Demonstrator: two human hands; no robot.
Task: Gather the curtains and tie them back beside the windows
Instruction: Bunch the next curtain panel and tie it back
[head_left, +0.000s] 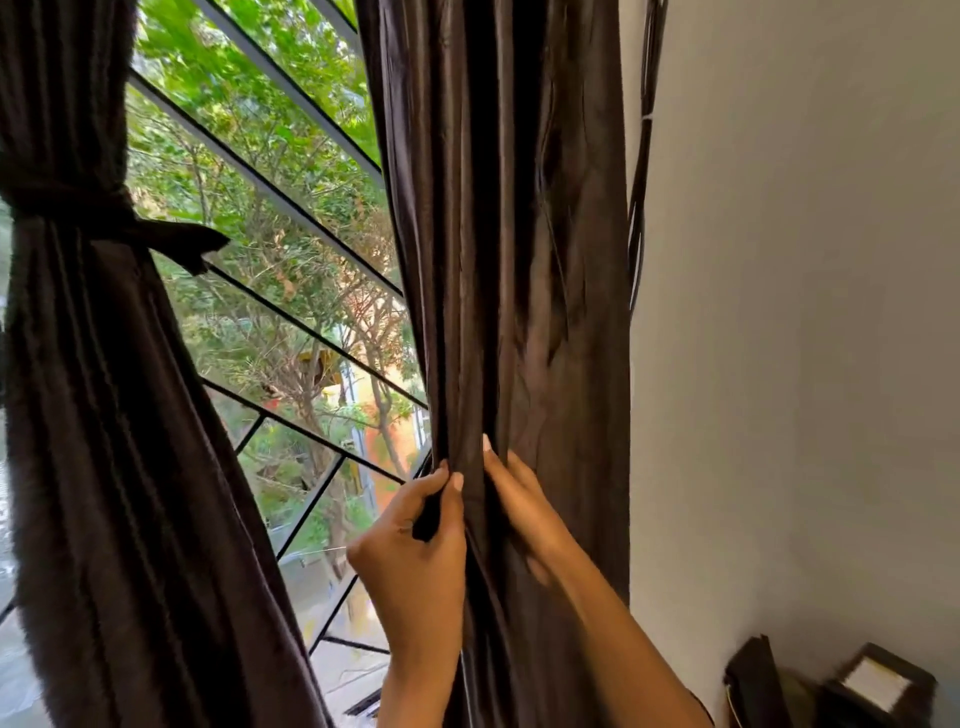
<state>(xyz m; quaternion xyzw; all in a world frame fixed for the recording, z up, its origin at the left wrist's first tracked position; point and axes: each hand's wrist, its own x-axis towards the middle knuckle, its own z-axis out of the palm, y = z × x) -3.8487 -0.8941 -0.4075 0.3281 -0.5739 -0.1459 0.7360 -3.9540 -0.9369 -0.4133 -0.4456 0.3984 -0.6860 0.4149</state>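
Dark brown pleated curtain (509, 260) hangs bunched; left hand (415, 545) pinches its edge, right hand (524, 509) grips its folds.

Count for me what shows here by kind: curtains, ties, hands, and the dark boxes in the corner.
Curtains: 2, the tied curtain and the loose curtain
Ties: 1, the tie round the tied curtain
Hands: 2, the left hand and the right hand, both gripping folds of the loose curtain
Dark boxes: 2, box and box
Total: 7
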